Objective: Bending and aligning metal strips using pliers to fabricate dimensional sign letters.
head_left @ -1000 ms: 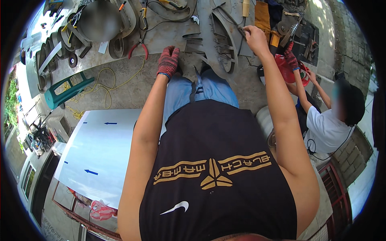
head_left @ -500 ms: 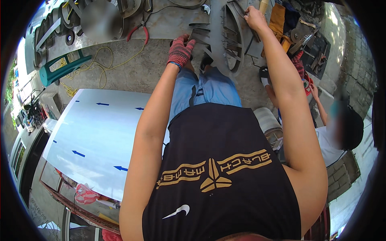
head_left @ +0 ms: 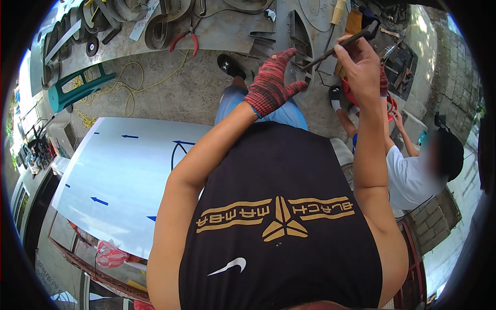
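Observation:
My left hand [head_left: 274, 82], in a red and black knit glove, hovers over the near edge of the metal table with fingers stretched and thumb apart. Nothing shows in its grasp. Just beyond it lies a curved sheet-metal piece [head_left: 298, 35] with bent strips, partly covered by the glove. My bare right hand [head_left: 360, 64] is closed round a slim dark hammer-like tool [head_left: 330, 52]. Its thick end points up and right; its thin end reaches down toward the sheet-metal piece. The exact kind of tool is unclear.
Red-handled pliers [head_left: 192, 44] and rolled metal strips lie on the metal table [head_left: 227, 23]. A wooden-handled tool [head_left: 338, 11] rests at the right. A co-worker [head_left: 413, 168] sits close by on the right. At left are a green stool [head_left: 77, 93], yellow cord [head_left: 126, 90] and a white sheet [head_left: 119, 165].
My right hand has come back toward me, lifting the dark tool off the table. My left hand has moved right and nearer, with its fingers now spread. The sheet-metal piece has shifted away.

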### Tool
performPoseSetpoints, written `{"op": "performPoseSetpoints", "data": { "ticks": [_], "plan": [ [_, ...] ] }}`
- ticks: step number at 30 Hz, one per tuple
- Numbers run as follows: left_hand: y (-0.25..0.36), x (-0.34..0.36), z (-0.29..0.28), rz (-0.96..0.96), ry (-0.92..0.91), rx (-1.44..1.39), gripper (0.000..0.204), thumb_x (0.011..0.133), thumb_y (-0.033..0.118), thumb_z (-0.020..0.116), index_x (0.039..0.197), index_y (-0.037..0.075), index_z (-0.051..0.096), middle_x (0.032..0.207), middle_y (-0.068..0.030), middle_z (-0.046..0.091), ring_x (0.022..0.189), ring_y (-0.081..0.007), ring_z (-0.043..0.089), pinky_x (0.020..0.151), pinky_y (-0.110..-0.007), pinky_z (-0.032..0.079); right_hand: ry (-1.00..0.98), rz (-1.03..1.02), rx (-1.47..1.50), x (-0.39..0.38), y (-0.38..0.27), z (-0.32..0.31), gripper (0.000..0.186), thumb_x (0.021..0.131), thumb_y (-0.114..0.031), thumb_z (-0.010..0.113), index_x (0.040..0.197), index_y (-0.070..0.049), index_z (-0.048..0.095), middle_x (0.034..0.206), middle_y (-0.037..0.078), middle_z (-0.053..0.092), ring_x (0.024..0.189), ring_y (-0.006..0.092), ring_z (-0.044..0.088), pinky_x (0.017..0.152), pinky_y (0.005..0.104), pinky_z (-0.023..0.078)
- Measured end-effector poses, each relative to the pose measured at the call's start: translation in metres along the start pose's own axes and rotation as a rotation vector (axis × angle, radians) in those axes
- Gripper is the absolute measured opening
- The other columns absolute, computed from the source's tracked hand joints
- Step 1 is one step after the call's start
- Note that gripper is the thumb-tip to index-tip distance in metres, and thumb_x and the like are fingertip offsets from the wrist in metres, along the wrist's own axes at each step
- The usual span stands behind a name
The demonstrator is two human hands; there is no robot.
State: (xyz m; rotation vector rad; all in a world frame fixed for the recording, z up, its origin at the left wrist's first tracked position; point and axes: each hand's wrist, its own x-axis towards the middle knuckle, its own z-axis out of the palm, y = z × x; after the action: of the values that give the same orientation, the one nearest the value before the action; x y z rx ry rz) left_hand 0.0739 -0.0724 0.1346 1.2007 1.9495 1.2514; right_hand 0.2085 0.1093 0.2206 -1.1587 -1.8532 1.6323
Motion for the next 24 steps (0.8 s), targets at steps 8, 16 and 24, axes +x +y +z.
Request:
{"op": "performPoseSetpoints", "data": {
  "ticks": [8,16,24],
  "plan": [
    [-0.015,0.008,-0.048,-0.286,-0.635,-0.443,0.027,0.096,0.006,0.062,0.123,0.007,0.069,0.105,-0.0110,0.075,0.099,-0.0215,0.070,0.090,-0.032,0.052,-0.190,0.363,-0.008,-0.053,-0.041,-0.002,0.048,0.091,-0.018,0.080,0.131,0.000,0.061,0.113,0.007,0.067,0.106,0.0136,0.064,0.091,0.0267,0.051],
    [-0.031,0.029,-0.075,-0.330,-0.863,-0.244,0.023,0.099,0.019,0.064,0.119,0.011,0.072,0.083,-0.0059,0.069,0.075,-0.0173,0.062,0.074,-0.035,0.052,-0.269,0.218,-0.717,-0.048,-0.070,-0.038,0.077,0.080,-0.033,0.086,0.145,-0.007,0.054,0.128,0.015,0.064,0.121,0.0287,0.060,0.104,0.0397,0.046],
    [-0.046,0.025,-0.073,-0.324,-1.009,-0.351,0.025,0.098,0.024,0.064,0.117,0.010,0.073,0.090,-0.0087,0.072,0.083,-0.0221,0.067,0.081,-0.036,0.054,-0.545,0.467,-0.316,-0.022,-0.079,0.007,0.021,0.097,-0.015,0.070,0.113,-0.002,0.071,0.088,0.003,0.067,0.082,0.0107,0.063,0.076,0.0282,0.054]
  ]
}}
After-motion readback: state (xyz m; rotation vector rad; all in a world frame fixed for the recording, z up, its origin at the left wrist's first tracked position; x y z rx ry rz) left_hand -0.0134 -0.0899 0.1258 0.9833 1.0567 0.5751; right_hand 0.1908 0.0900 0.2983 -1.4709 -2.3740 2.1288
